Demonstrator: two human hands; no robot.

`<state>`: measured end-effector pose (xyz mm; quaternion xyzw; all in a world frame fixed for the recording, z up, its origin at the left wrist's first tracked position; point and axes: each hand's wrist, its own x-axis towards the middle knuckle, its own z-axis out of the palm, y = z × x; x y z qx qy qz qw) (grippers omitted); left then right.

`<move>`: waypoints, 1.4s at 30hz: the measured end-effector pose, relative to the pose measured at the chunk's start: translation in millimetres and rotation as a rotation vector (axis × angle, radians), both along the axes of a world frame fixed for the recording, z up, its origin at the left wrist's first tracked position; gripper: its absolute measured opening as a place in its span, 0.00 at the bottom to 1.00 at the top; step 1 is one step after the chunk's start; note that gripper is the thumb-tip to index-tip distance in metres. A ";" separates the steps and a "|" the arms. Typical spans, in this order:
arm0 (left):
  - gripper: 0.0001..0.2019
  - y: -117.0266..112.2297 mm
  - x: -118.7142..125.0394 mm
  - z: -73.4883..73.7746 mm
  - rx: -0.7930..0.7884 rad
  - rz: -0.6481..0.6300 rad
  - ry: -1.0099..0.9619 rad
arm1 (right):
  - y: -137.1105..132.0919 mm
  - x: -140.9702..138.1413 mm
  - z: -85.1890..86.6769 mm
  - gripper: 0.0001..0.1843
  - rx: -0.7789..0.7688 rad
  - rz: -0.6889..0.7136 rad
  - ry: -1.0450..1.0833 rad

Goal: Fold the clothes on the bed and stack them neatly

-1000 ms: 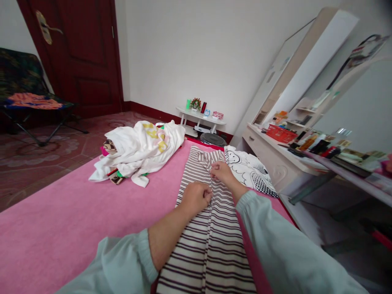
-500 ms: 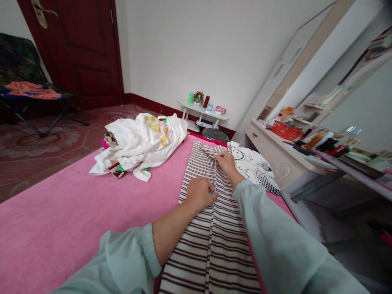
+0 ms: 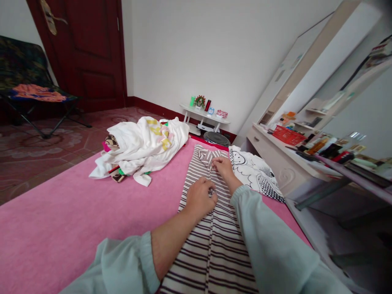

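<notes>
A black-and-white striped shirt lies flat on the pink bed cover, stretching away from me. My left hand rests on the shirt's middle seam, fingers curled in a pinch on the fabric. A little farther up, near the collar, my right hand also pinches the striped cloth along the same seam. Both forearms wear pale green sleeves.
A heap of white and coloured clothes lies at the bed's far left. A white cartoon-print garment sits right of the shirt. A cluttered dressing table with mirror stands at right, a small white shelf by the wall, a folding chair by the door.
Both hands have shifted only slightly along the shirt's front seam, still pinching the cloth. The view has tilted a little.
</notes>
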<state>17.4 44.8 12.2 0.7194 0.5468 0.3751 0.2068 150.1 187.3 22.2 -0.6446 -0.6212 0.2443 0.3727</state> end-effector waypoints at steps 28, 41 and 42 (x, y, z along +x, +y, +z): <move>0.09 10.3 -2.0 -5.5 -0.018 0.050 0.017 | 26.6 -44.1 -17.5 0.14 0.152 -0.035 -0.455; 0.11 25.5 -6.7 -15.6 0.035 0.159 -0.295 | 14.3 -30.5 -25.7 0.10 0.303 0.141 -0.241; 0.11 25.7 -6.6 -16.5 0.035 0.157 -0.288 | 12.7 -31.7 -24.6 0.11 0.305 0.121 -0.280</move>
